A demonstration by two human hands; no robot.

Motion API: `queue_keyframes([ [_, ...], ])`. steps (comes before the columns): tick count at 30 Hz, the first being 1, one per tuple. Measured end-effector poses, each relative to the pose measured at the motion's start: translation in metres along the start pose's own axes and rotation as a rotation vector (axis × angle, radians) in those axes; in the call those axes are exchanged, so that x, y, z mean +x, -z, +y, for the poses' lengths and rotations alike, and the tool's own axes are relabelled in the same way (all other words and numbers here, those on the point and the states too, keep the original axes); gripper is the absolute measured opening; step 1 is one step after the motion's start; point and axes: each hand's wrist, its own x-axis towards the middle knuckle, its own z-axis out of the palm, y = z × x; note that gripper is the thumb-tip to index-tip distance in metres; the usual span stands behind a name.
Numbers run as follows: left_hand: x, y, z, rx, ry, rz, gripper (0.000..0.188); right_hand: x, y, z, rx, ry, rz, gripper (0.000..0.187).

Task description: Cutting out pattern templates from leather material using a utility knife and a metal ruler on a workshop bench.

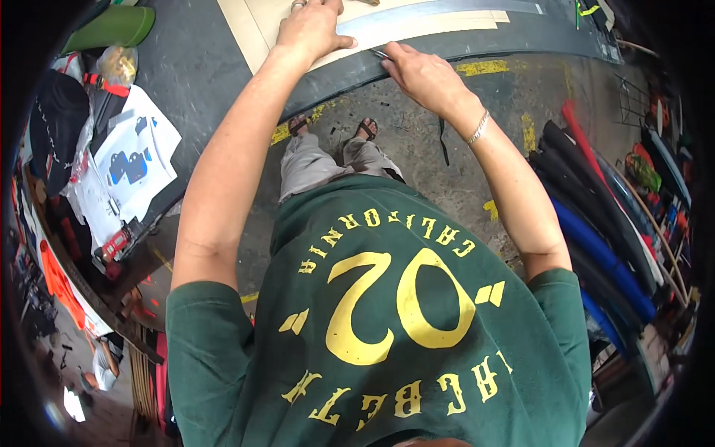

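Note:
My left hand (311, 30) lies flat, fingers spread, pressing down on a long pale strip (417, 28) and a metal ruler (447, 13) that run across a dark sheet (477, 41) on the worktable. A ring shows on one finger. My right hand (421, 71) is closed around a thin dark blade tool (380, 54), its tip touching the dark sheet just below the pale strip, right beside my left hand. A bracelet sits on the right wrist. A narrow black offcut strip (443, 141) hangs down from the table edge below my right hand.
White printed papers (130, 160), a plastic bag and a green roll (112, 28) lie on the table's left part. Rolls of blue, black and red material (603, 246) stand at the right. Concrete floor with yellow marks lies below, with my sandalled feet (331, 128).

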Motion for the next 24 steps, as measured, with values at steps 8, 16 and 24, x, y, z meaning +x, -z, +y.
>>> queue_keyframes([
  [8,0.009,-0.007,0.0,0.047,0.042,-0.041,0.063,0.008,-0.006,0.005,-0.036,0.027,-0.036,0.021],
  [16,0.011,-0.012,-0.005,0.024,0.012,-0.021,0.067,0.014,-0.005,0.005,-0.04,0.032,-0.077,0.019],
  [24,0.01,0.006,0.01,0.054,0.051,-0.074,0.068,0.017,-0.004,0.005,-0.05,0.035,-0.116,0.019],
])
